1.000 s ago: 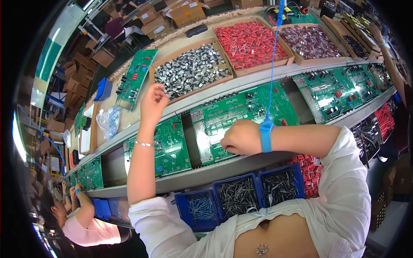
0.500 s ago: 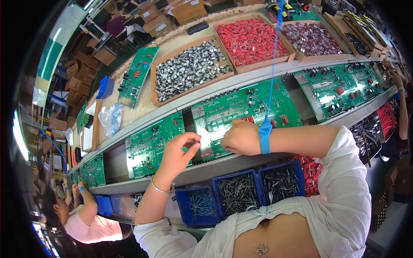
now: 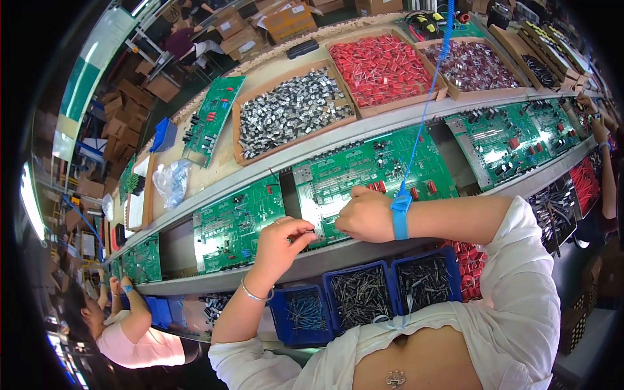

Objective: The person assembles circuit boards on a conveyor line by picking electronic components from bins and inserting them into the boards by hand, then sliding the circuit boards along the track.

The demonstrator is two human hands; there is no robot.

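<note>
A long worktop (image 3: 260,166) runs from lower left to upper right, carrying a row of green boards. The middle circuit board (image 3: 364,175) lies lengthwise along it, just beyond both hands. The right hand (image 3: 365,214) rests clenched on the board's near edge; the left hand (image 3: 281,242), equally near, pinches a small part, too small to identify, at the board's lower-left corner. Blue bins (image 3: 364,296) crowd the space beneath.
</note>
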